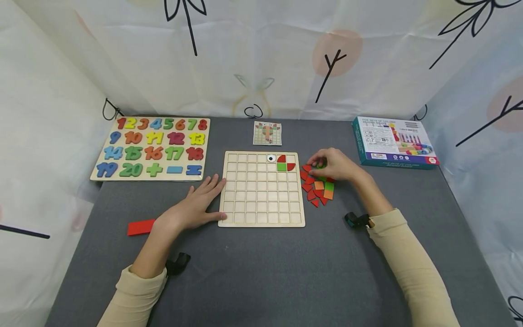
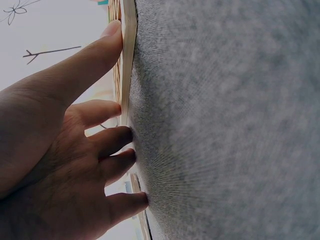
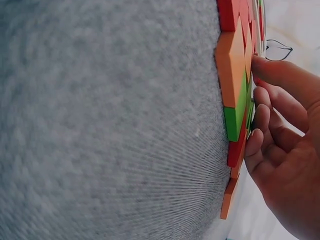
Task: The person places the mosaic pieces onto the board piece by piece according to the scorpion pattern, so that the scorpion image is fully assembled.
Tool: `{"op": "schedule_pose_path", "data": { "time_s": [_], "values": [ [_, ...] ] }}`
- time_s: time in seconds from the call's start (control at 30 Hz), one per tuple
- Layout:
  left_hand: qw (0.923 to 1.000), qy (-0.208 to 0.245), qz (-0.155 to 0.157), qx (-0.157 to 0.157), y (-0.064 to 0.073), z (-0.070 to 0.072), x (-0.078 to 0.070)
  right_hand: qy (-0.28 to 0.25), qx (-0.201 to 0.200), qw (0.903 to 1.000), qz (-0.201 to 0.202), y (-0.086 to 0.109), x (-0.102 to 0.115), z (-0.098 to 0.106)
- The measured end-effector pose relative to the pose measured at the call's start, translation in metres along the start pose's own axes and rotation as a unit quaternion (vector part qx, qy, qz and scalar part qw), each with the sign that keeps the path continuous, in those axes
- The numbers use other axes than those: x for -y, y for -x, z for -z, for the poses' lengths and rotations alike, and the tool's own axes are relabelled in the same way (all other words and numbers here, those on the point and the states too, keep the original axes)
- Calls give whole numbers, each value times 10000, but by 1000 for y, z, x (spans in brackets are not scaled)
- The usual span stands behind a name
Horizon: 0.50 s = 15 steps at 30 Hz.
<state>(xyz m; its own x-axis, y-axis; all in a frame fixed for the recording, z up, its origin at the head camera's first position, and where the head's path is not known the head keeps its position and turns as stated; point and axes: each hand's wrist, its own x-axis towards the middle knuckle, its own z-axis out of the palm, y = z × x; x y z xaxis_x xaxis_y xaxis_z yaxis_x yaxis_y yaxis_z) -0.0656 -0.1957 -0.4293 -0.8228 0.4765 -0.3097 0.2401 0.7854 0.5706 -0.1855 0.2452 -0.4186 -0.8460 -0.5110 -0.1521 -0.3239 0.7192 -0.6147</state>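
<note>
1. Square pale-wood grid board [image 1: 253, 195], centre of the frame. Your filled cells, all toward its upper right: one white piece with a dark round mark [image 1: 271, 158], two red quarter-round tiles [image 1: 281, 158], one green square tile [image 1: 282, 167]. Every other cell bare; by appearance, an early stage.
2. Loose red, orange and green flat tiles [image 1: 318, 193], right of centre, heaped just beside the board's right edge: your unplaced stock.
3. Your right hand [image 1: 336, 164], palm down over the heap's upper end, fingers bent toward thumb, fingertips at the tiles. Whether a tile is pinched, you cannot tell from either view.
4. Your left hand [image 1: 198, 202], left of centre: fingers spread, gripping nothing; thumb and index fingertip touch the board's left side.
5. Small paper card with printed grid figure [image 1: 267, 133], upper centre, above the board.
6. Outlying: wooden number puzzle with coloured numerals [image 1: 184, 162], upper left; teal-and-white printed box [image 1: 394, 145], upper right; flat red rectangle [image 1: 140, 227], lower left, partly behind your left wrist.
</note>
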Motion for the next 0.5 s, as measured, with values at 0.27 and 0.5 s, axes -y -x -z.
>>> {"op": "schedule_pose_path", "data": {
  "time_s": [0.27,0.5],
  "values": [
    [10000,-28,32,21,1,2,-3,-233,-344,9991,48,4,3,1],
    [9998,-61,181,58,-5,-5,7,-482,-344,9981,195,1,12,-2]
  ]
}}
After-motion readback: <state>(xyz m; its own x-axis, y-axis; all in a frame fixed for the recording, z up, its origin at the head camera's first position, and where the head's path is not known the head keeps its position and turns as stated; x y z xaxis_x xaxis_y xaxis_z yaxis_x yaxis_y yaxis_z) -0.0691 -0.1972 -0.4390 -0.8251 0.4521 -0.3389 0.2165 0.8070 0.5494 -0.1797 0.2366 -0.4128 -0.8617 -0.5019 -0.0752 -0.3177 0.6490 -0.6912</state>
